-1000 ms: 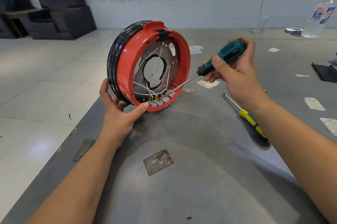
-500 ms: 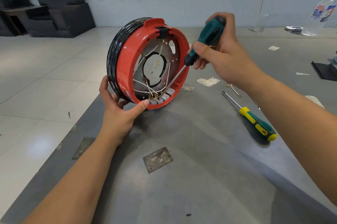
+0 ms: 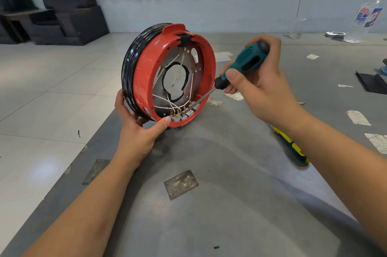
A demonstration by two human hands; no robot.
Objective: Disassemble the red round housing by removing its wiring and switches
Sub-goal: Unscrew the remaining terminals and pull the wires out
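The red round plastic housing [image 3: 144, 76] stood on edge on the grey table [image 3: 230, 204], the left hand [image 3: 138, 131] gripping its lower rim. The right hand [image 3: 259, 85] curled around the green-handled screwdriver [image 3: 243, 64], tip among the small grey switches [image 3: 184, 115]; a slip could tear the thin white wires [image 3: 167, 102].

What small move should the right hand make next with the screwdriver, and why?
Probably lever the screwdriver gently to free a switch. Its tip already sits among the white switches at the housing's lower rim, wires are still attached, and the left hand steadies the rim.
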